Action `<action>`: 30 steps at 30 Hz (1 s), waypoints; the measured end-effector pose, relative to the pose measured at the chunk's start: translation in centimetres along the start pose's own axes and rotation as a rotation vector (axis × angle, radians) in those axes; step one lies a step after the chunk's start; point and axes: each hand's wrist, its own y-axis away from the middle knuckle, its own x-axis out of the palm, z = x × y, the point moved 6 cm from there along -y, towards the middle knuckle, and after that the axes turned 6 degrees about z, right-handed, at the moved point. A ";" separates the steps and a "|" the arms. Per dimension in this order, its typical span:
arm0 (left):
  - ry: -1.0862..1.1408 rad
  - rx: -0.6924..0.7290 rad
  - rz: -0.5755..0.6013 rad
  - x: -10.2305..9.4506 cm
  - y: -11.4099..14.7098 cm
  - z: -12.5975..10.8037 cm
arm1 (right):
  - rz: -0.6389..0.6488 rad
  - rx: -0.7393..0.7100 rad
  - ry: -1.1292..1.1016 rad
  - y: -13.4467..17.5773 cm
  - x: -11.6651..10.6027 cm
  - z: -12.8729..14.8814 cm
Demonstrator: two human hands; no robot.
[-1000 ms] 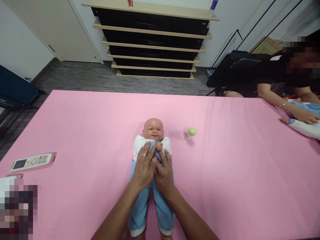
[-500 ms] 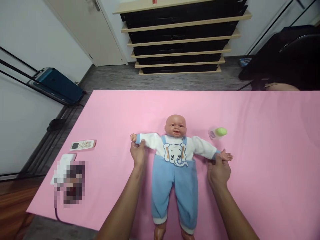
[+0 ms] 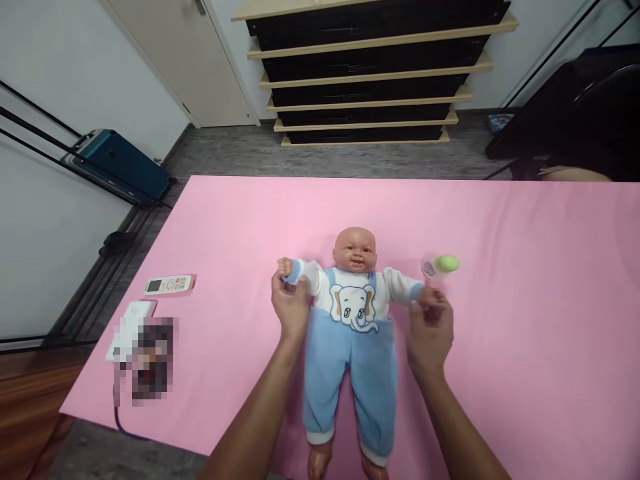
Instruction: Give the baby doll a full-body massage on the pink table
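A baby doll (image 3: 350,347) lies on its back on the pink tabletop (image 3: 240,220), head toward the far edge. It wears a white top and blue trousers with an elephant on the front. My left hand (image 3: 293,303) is closed around the doll's forearm near the blue cuff on the left side of the view. On the other side, my right hand (image 3: 431,333) grips the doll's other arm at the wrist, partly covering its hand. Both doll arms are bent and lifted a little at the sleeves. Close beyond my right hand lies a small bottle with a green cap (image 3: 447,264).
At the table's left are a white remote control (image 3: 169,285), a white device (image 3: 135,320) with a cable, and a blurred-out patch. Beyond the table stand a black-drawer shelf unit (image 3: 370,67), a blue suitcase (image 3: 120,167) and a black chair-like object (image 3: 580,113).
Both my hands have moved inward toward the doll's body, bringing its arms in from their outstretched position. The sleeves now look shorter and bunched. The view has shifted slightly.
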 end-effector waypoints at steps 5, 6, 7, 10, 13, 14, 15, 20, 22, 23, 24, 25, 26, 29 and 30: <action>-0.445 0.249 0.559 6.4 5.1 -2.1 | 0.449 -0.381 0.511 4.4 6.3 2.3; -0.513 0.291 0.646 7.1 5.9 -1.9 | 0.486 -0.428 0.564 5.1 6.9 2.2; -0.572 0.332 0.710 7.6 6.5 -1.7 | 0.497 -0.451 0.594 5.5 7.3 1.9; -0.660 0.410 0.765 7.8 7.0 -1.3 | 0.485 -0.461 0.620 5.8 7.5 1.2; -0.623 0.446 0.718 7.3 6.4 -1.6 | 0.455 -0.437 0.598 5.5 7.2 1.2; -0.598 0.453 0.687 7.1 6.2 -1.8 | 0.417 -0.415 0.578 5.3 6.8 1.3; -0.574 0.452 0.640 6.7 5.8 -2.1 | 0.362 -0.382 0.550 5.0 6.3 1.5; -0.407 0.250 0.222 2.5 2.1 -1.7 | 0.025 -0.003 0.272 2.5 1.6 0.2; -0.250 0.111 0.059 -0.1 0.1 -0.1 | -0.101 0.146 0.111 1.2 -0.5 -1.5; -0.140 0.025 -0.017 -1.5 -0.9 1.1 | -0.156 0.211 0.011 0.6 -1.5 -2.5; -0.021 -0.072 -0.087 -2.8 -1.8 2.4 | -0.199 0.277 -0.099 0.1 -2.4 -3.7; 0.101 -0.172 -0.151 -3.8 -2.4 3.8 | -0.229 0.349 -0.219 -0.3 -3.0 -5.0; 0.200 -0.258 -0.197 -4.7 -2.9 5.1 | -0.244 0.421 -0.338 -0.7 -3.4 -6.3; 0.330 -0.381 -0.247 -5.9 -3.5 7.3 | -0.262 0.567 -0.572 -1.2 -4.0 -8.9; 0.331 -0.384 -0.247 -6.0 -3.6 7.5 | -0.271 0.588 -0.605 -1.2 -4.1 -9.3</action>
